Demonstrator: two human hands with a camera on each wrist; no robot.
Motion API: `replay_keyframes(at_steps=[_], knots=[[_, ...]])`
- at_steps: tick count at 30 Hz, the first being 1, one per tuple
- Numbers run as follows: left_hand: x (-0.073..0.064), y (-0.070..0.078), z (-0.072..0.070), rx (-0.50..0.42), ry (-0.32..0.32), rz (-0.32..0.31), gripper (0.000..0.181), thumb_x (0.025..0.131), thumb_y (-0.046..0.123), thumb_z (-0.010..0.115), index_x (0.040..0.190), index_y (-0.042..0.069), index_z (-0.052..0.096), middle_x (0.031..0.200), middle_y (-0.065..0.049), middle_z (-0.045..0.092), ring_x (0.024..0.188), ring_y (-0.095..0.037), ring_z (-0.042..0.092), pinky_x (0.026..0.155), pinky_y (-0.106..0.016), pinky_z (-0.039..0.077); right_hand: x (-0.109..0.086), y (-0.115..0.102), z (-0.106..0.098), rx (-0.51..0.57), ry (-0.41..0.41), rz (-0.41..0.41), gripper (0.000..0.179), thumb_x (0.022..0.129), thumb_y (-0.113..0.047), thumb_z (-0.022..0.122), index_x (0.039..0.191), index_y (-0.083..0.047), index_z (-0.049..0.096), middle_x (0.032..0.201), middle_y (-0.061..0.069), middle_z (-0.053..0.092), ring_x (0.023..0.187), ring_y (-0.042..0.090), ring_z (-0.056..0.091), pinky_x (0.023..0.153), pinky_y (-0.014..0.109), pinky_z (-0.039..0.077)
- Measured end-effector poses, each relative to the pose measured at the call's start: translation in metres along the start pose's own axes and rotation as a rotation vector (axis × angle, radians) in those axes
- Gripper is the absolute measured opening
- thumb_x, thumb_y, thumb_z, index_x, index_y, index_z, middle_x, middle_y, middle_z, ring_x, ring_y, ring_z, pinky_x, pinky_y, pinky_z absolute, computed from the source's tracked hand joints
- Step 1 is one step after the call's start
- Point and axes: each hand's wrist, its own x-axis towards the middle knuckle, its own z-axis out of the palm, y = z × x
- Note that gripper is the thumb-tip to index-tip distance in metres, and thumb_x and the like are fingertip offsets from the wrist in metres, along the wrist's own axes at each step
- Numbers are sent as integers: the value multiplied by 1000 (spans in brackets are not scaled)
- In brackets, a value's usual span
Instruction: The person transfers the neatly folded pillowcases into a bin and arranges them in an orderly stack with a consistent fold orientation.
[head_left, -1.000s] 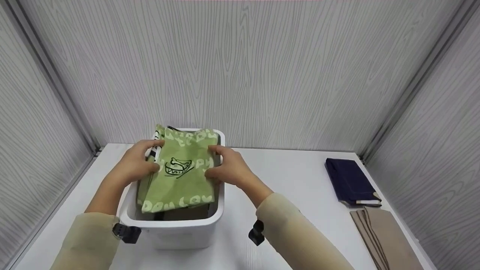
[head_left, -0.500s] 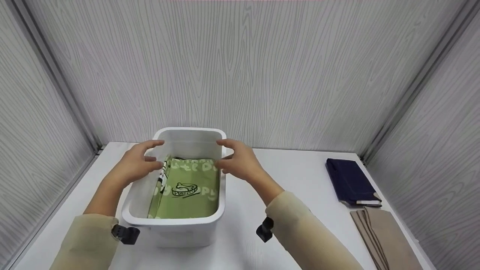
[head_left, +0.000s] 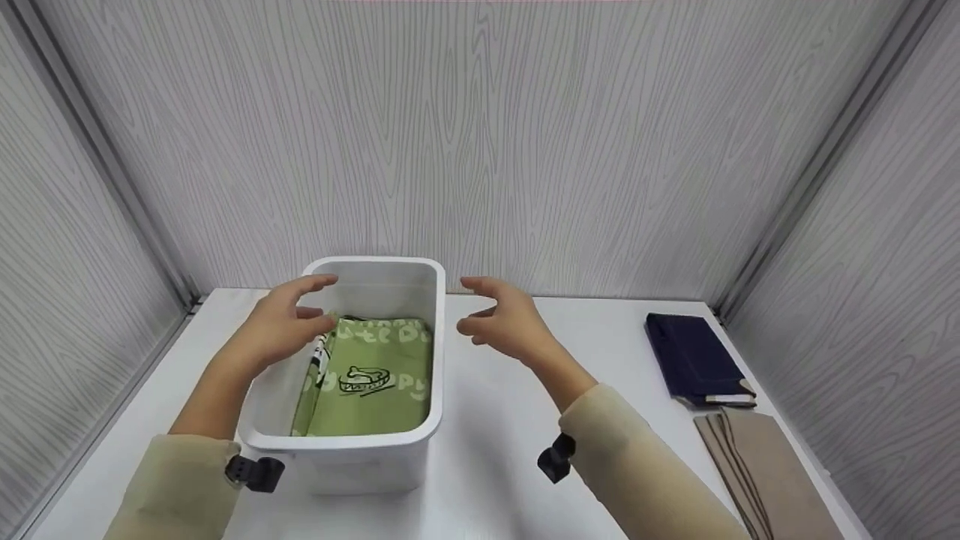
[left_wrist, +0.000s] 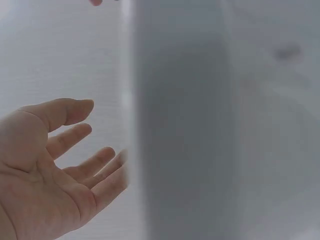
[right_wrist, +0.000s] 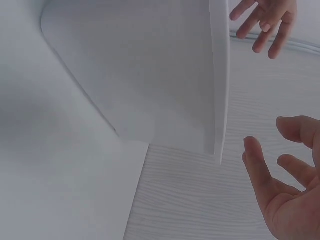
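Observation:
A folded green cloth [head_left: 375,409] with pale lettering and a black bowl drawing lies low inside a white plastic bin [head_left: 345,442]. My left hand [head_left: 281,322] hovers over the bin's left rim, its fingers spread and holding nothing. To the right of the bin, my right hand [head_left: 514,319] is up in the air with loosely bent fingers and nothing in its grasp. In the right wrist view the bin's outer wall [right_wrist: 145,75] stands beside the right hand [right_wrist: 290,185]. A blurred bin wall [left_wrist: 185,130] fills the middle of the left wrist view, next to the left hand [left_wrist: 55,175].
On the right side of the white table [head_left: 525,435] lie a folded navy cloth [head_left: 697,356] and, nearer, a folded beige-brown cloth [head_left: 772,472]. Grey wood-grain panels [head_left: 480,135] enclose the table at the back and both sides.
The green cloth, between both hands at the bin's top one second ago, has dropped down inside it. Both hands let go, and the right hand moved right, off the bin.

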Motion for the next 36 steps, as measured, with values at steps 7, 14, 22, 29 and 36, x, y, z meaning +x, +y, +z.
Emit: replay_keyframes(at_steps=[7,14,22,29,36], knots=[[-1,25,17,-45,-18,79,63,97,17,62,154,10,36,157,-21,33,133,-46,47,98,-56,50,-11,16,-26,28,42,10,63,84,-11,74,143,-19,54,146,4,52,104,17,69,77,32,60],[2,50,49,-164,-76,149,60,96,18,65,151,13,42,154,-15,41,131,-39,52,97,-49,52,-32,38,-55,91,73,33,65,85,-9,72,146,-17,51,149,9,47,111,23,67,81,33,60],[1,76,106,-221,-107,225,57,93,18,68,147,20,50,148,-8,49,123,-31,59,93,-47,54,-59,72,-87,188,136,60,67,86,-6,71,148,-11,46,152,17,43,120,35,61,85,35,59],[-2,92,170,-125,-31,412,55,91,14,66,144,13,52,144,-9,50,117,-29,61,85,-34,58,-89,111,-110,141,218,79,64,91,-10,71,149,-8,45,151,18,44,119,33,61,87,32,58],[-11,99,246,152,56,569,57,90,23,70,144,19,52,146,-9,47,125,-24,56,94,-39,54,-131,155,-134,-36,361,99,60,93,-16,71,147,-7,48,147,16,50,119,27,62,83,18,53]])
